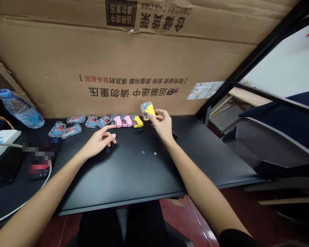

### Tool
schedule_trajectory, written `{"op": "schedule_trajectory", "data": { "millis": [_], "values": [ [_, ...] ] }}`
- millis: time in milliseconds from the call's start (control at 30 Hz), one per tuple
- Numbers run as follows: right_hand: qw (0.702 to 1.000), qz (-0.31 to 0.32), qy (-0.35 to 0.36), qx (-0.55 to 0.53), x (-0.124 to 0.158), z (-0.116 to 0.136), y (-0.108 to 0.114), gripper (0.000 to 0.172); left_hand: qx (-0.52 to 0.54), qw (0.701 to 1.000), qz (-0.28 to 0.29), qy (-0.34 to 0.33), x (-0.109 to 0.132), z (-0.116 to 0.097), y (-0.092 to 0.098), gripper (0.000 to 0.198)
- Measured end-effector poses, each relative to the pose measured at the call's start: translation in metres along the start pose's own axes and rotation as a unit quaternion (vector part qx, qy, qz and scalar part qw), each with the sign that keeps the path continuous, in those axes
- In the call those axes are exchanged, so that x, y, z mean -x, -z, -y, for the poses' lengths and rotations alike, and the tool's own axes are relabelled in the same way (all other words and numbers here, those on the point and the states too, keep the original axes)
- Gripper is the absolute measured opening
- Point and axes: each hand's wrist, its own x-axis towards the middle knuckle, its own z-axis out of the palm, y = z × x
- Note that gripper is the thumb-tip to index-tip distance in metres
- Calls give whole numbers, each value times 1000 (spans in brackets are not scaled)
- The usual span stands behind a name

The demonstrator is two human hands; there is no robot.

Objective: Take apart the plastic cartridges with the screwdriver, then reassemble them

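The right hand (162,125) holds a clear plastic case (146,110) with a yellow insert up above the far edge of the desk (118,181), pinching it between thumb and fingertips while the other fingers curl loosely behind. The case looks light and stiff, and its smooth shell may prove slippery. Its flat sides, with thumb opposite fingers, seem the surest place to take hold.

The left hand (100,143) sits low over the desk, its index finger (110,127) stretched out and the other fingers loosely curled. The fingertip is just beside a pink piece (117,121), though I cannot tell whether they touch.

Along the far edge lies a row of clear cases (76,119) with red and blue parts, then the pink pieces and a yellow piece (138,121), with a small black piece (139,130) just in front. A water bottle (20,109) and a power strip (2,144) sit toward the left corner. A cardboard sheet (118,61) stands behind the desk.
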Motion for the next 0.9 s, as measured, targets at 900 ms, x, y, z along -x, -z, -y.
{"op": "schedule_trajectory", "data": {
  "millis": [900],
  "values": [
    [912, 73, 87, 393, -2, -26, -4, 43, -487, 862, -138, -19, -6, 45, 32, 55]
  ]
}}
